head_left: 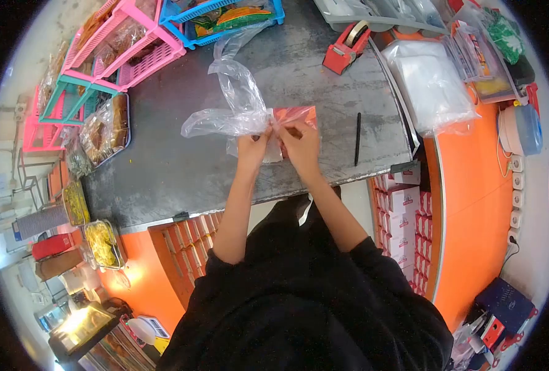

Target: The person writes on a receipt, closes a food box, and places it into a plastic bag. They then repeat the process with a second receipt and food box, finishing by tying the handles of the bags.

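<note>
Both of my hands meet over the dark table, close to its near edge. A clear plastic bag with two long loose ends lies there, spread away from me and to the left. Its gathered neck is pinched between the fingers of my left hand and my right hand. A red and white box shows under the plastic, partly hidden by my hands; its contents cannot be seen. Right of my right hand lies a thin black pen-like stick.
A red tape dispenser stands at the back right, near a stack of clear plastic bags. Pink baskets and a blue basket hold packets at the back left. Red-and-white boxes fill a shelf below the table.
</note>
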Motion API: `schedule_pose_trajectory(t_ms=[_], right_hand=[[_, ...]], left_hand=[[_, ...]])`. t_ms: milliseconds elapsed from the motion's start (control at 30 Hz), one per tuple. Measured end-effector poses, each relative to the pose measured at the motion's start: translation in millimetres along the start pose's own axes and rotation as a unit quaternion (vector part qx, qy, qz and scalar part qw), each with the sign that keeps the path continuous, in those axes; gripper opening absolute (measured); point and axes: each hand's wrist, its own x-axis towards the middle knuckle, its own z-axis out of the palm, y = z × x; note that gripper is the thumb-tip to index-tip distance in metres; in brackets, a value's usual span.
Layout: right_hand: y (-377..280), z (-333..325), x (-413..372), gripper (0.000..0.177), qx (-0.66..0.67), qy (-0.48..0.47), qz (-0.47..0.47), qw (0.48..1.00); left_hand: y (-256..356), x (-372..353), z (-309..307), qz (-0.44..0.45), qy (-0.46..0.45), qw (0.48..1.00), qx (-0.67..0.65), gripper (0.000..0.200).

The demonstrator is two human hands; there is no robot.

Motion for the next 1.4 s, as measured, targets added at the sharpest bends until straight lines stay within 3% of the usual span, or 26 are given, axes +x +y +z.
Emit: schedule_pose_trajectory(t_ms=[33, 133, 533, 633, 767, 867, 933, 967, 1000, 1033, 1100, 1167, 1233, 1267, 1333, 1367, 1400], right_hand=[[1.8, -1.7, -2.8, 0.013, -0.065, -0.011, -0.028, 0.997], [14.8, -2.7, -0.5, 0.012, -0.072, -0.047, -0.079, 0.993], [6.9, 0.2, 7.6, 0.01, -0.078, -0.049, -0.061, 0.994], [14.8, -2.1, 8.5, 0.011, -0.054, -0.086, -0.078, 0.992], [8.2, -3.1, 7.3, 0.011, -0.048, -0.083, -0.033, 0.995], [7.3, -1.0, 8.6, 0.01, -0.065, -0.072, -0.039, 0.995], [10.2, 1.3, 8.5, 0.005, -0.029, -0.026, -0.024, 0.999], [11.7, 1.7, 7.4, 0.005, -0.03, -0.018, -0.032, 0.999], [13.7, -1.3, 7.0, 0.01, -0.088, -0.043, -0.065, 0.993], [14.8, -8.1, 10.7, 0.015, -0.153, -0.058, -0.1, 0.981], [32.2, -14.1, 23.0, 0.02, -0.261, 0.002, -0.329, 0.908], [38.2, -23.5, 34.8, 0.019, -0.263, -0.085, -0.385, 0.881], [-21.6, -38.6, 37.4, 0.018, -0.378, -0.293, -0.234, 0.847], [-39.2, -44.2, 30.4, 0.018, -0.386, -0.275, -0.24, 0.847], [-57.1, -49.4, 8.3, 0.02, -0.391, -0.284, -0.063, 0.873], [-35.7, -50.0, 9.0, 0.024, -0.442, -0.241, -0.284, 0.816], [-6.9, -50.3, 12.8, 0.028, -0.472, -0.187, -0.486, 0.711]], left_hand=[[0.0, -0.5, 1.1, 0.005, 0.004, 1.0, -0.011, 0.025], [1.1, -4.1, 1.7, -0.006, -0.002, 0.999, -0.047, 0.025], [2.7, -6.5, -3.3, 0.044, -0.026, 0.999, -0.002, 0.025], [13.5, -11.7, -3.0, -0.006, -0.01, 1.0, 0.027, 0.026], [-4.0, -3.9, -6.0, 0.01, -0.016, 1.0, 0.007, 0.027], [-1.7, -3.5, -5.9, 0.045, -0.029, 0.998, 0.023, 0.029], [6.8, -12.4, -5.1, 0.094, -0.015, 0.987, 0.133, 0.024], [-14.0, -9.1, -15.1, 0.249, -0.014, 0.935, 0.252, 0.028], [-41.1, 0.7, -25.8, 0.406, -0.013, 0.844, 0.351, 0.032], [-52.3, -2.4, -26.2, 0.336, 0.008, 0.862, 0.379, 0.034], [-43.4, -18.3, -31.1, 0.337, -0.017, 0.844, 0.416, 0.034], [-34.4, -29.4, -35.5, 0.364, -0.027, 0.812, 0.455, 0.034], [-28.6, -34.6, -36.9, 0.391, -0.023, 0.784, 0.482, 0.034], [-25.9, -34.8, -35.6, 0.405, -0.018, 0.771, 0.491, 0.034], [-17.8, -32.3, -29.9, 0.447, 0.003, 0.743, 0.498, 0.035], [-10.3, -30.7, -25.4, 0.467, 0.014, 0.732, 0.497, 0.035], [0.9, -30.3, -21.9, 0.48, 0.013, 0.728, 0.49, 0.035]])
